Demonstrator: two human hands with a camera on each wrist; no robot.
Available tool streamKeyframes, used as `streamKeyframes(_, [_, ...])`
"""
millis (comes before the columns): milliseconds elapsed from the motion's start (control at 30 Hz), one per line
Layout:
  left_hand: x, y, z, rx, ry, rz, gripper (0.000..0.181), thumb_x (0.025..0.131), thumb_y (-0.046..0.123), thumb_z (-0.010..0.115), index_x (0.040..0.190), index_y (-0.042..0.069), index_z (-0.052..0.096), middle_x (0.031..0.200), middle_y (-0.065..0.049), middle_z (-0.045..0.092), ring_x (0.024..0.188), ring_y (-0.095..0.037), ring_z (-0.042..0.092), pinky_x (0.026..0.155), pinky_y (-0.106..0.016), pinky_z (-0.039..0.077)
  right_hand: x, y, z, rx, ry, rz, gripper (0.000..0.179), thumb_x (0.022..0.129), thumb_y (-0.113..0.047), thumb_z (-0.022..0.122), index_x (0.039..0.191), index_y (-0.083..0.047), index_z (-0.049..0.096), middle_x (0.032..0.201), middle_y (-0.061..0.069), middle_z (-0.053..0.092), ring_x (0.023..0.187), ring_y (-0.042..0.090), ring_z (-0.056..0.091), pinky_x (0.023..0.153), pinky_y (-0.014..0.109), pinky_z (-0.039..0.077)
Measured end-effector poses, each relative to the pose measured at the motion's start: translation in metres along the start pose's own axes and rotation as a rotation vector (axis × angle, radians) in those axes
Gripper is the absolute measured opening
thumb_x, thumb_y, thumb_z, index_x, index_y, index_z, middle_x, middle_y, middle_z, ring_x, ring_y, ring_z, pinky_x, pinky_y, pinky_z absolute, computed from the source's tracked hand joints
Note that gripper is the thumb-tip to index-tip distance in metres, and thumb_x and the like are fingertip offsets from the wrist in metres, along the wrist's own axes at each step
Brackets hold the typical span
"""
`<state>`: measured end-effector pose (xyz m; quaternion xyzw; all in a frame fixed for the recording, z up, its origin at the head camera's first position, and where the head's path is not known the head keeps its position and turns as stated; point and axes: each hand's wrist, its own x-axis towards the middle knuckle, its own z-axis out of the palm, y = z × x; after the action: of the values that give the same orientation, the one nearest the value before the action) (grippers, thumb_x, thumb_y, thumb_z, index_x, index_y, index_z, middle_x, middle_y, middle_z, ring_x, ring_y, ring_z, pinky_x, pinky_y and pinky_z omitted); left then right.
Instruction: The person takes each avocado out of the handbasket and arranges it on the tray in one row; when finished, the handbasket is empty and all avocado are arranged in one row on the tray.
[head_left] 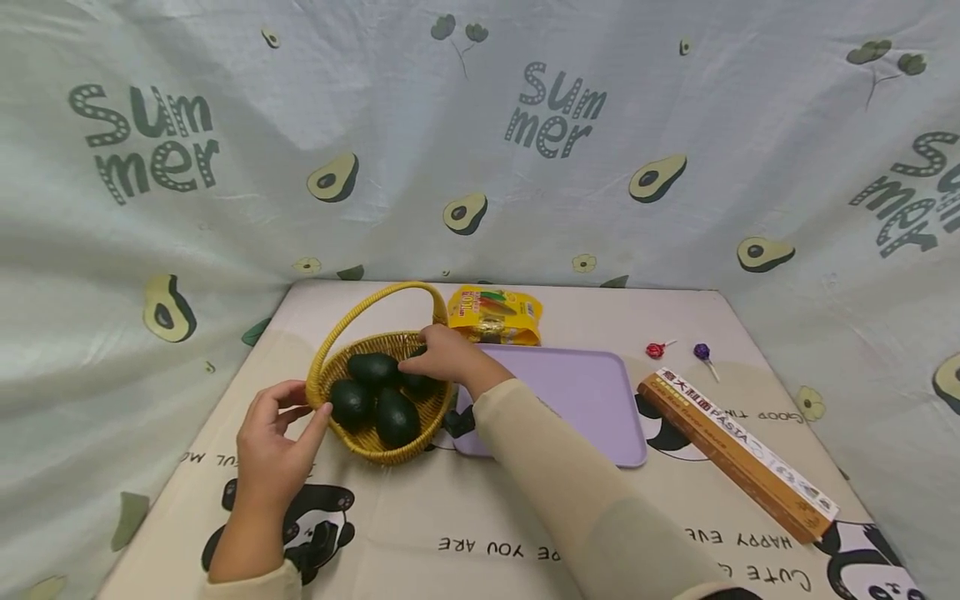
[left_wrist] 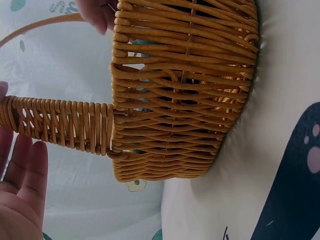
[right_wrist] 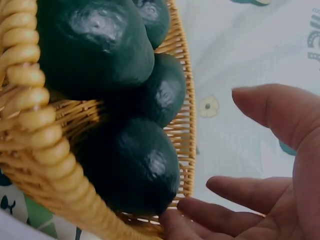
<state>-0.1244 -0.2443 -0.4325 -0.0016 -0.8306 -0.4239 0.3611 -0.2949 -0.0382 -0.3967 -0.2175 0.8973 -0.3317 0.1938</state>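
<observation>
A yellow woven basket [head_left: 386,457] with an arched handle [left_wrist: 65,125] stands on the table at left of centre, and several dark green avocados [head_left: 396,418] lie in it. On the basket's left side, my left hand [head_left: 273,437] holds the base of the handle between thumb and fingers. My right hand [head_left: 453,360] reaches over the basket's right side, partly covering one avocado. In the right wrist view its thumb and fingers are spread apart, with the lower fingertips right at the rim near an avocado [right_wrist: 137,167].
A lilac tray [head_left: 592,396] lies right of the basket, partly behind my right sleeve. Behind it sits a yellow food packet [head_left: 495,315]. Farther right are a red lollipop [head_left: 656,350], a purple lollipop [head_left: 702,352] and a long pasta box [head_left: 738,454]. Printed cloth hangs around the table.
</observation>
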Motion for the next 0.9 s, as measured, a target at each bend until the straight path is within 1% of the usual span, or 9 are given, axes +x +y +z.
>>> streamKeyframes(100, [-0.001,0.000,0.000,0.005,-0.005,-0.007,0.043,0.084,-0.005,0.080,0.123,-0.005,0.060,0.115,-0.013,0.062,0.105,0.003,0.056,0.094,0.000,0.046,0.003,-0.001,0.003,0.012,0.020,0.018,0.072,0.092,-0.042,0.075,0.147,-0.001,0.051,0.140,0.013,0.061,0.122,0.025,0.060,0.109,0.043,0.053])
streamKeyframes(233, [-0.001,0.001,-0.001,0.006,-0.007,-0.015,0.042,0.085,-0.005,0.079,0.122,-0.005,0.060,0.114,-0.012,0.062,0.105,0.003,0.056,0.094,0.000,0.046,0.007,-0.004,0.006,0.013,0.028,0.023,0.069,0.091,-0.042,0.075,0.142,0.000,0.054,0.129,0.013,0.063,0.111,0.024,0.062,0.104,0.041,0.056])
streamKeyframes(367, [-0.002,0.001,-0.001,0.011,-0.004,-0.018,0.042,0.085,-0.005,0.080,0.122,-0.004,0.060,0.114,-0.011,0.062,0.105,0.003,0.055,0.094,0.000,0.046,0.008,-0.008,0.007,0.034,0.019,0.035,0.069,0.090,-0.042,0.076,0.140,0.000,0.053,0.124,0.012,0.063,0.107,0.023,0.061,0.103,0.041,0.056])
streamKeyframes(467, [-0.002,0.001,-0.001,0.003,-0.002,-0.014,0.042,0.084,-0.006,0.080,0.122,-0.005,0.060,0.114,-0.012,0.062,0.105,0.002,0.056,0.094,-0.001,0.046,0.009,-0.009,0.006,0.078,0.003,0.063,0.068,0.088,-0.039,0.079,0.138,0.000,0.053,0.120,0.011,0.063,0.105,0.023,0.061,0.103,0.042,0.056])
streamKeyframes(567, [-0.001,0.001,-0.001,-0.009,-0.001,-0.013,0.043,0.084,-0.006,0.080,0.122,-0.005,0.060,0.114,-0.012,0.062,0.105,0.001,0.056,0.095,-0.001,0.047,0.011,-0.010,0.006,0.093,-0.023,0.080,0.063,0.087,-0.036,0.081,0.132,0.000,0.056,0.113,0.010,0.063,0.102,0.023,0.061,0.100,0.041,0.058])
streamKeyframes(633, [-0.001,0.002,-0.001,-0.015,-0.003,-0.015,0.043,0.084,-0.006,0.079,0.123,-0.005,0.060,0.114,-0.011,0.062,0.105,0.001,0.056,0.095,-0.002,0.047,0.013,-0.010,0.006,0.079,-0.043,0.078,0.059,0.086,-0.034,0.083,0.129,-0.001,0.058,0.110,0.009,0.064,0.099,0.022,0.062,0.097,0.040,0.058])
streamKeyframes(767, [0.000,0.002,-0.001,-0.018,-0.006,-0.027,0.042,0.085,-0.005,0.079,0.123,-0.004,0.060,0.115,-0.010,0.062,0.106,0.001,0.056,0.095,-0.002,0.047,0.019,-0.009,0.006,0.017,-0.078,0.062,0.054,0.086,-0.031,0.083,0.125,-0.002,0.061,0.108,0.008,0.065,0.097,0.022,0.063,0.092,0.038,0.059])
streamKeyframes(900, [0.000,0.002,0.000,-0.012,-0.012,-0.036,0.042,0.085,-0.005,0.079,0.123,-0.004,0.060,0.115,-0.010,0.062,0.105,0.001,0.056,0.094,-0.002,0.047,0.025,-0.009,0.004,-0.037,-0.107,0.068,0.054,0.085,-0.030,0.084,0.125,-0.002,0.061,0.110,0.008,0.065,0.098,0.022,0.063,0.093,0.038,0.059])
